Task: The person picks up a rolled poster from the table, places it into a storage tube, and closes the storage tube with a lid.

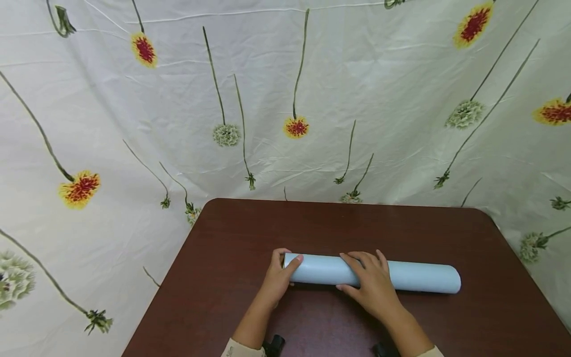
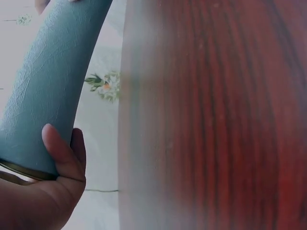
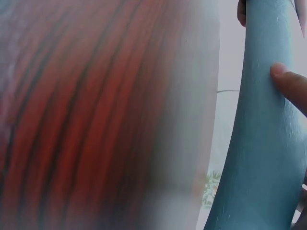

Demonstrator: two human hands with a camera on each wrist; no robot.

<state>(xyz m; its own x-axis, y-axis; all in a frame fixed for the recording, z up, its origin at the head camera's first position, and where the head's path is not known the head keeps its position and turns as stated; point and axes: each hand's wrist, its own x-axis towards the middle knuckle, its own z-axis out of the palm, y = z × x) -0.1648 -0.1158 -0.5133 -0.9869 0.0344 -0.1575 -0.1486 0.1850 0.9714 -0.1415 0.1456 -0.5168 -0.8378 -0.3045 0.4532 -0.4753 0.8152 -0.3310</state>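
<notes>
A long light blue roll (image 1: 421,276) lies crosswise over the brown table, its surface finely creased in the left wrist view. At its left end my left hand (image 1: 277,277) grips it, thumb on top and fingers round the end. A thin yellowish-brown edge shows at that end in the left wrist view, beside the left thumb (image 2: 61,151). My right hand (image 1: 370,282) holds the roll near its middle, fingers spread over the top and thumb at the near side. In the right wrist view one right finger (image 3: 290,86) presses on the blue surface.
The dark brown wooden table (image 1: 250,223) has rounded far corners. Behind and beside it hangs a white cloth (image 1: 178,109) printed with flowers and stems. Black wrist gear (image 1: 274,344) shows at the left sleeve, with more by the right wrist.
</notes>
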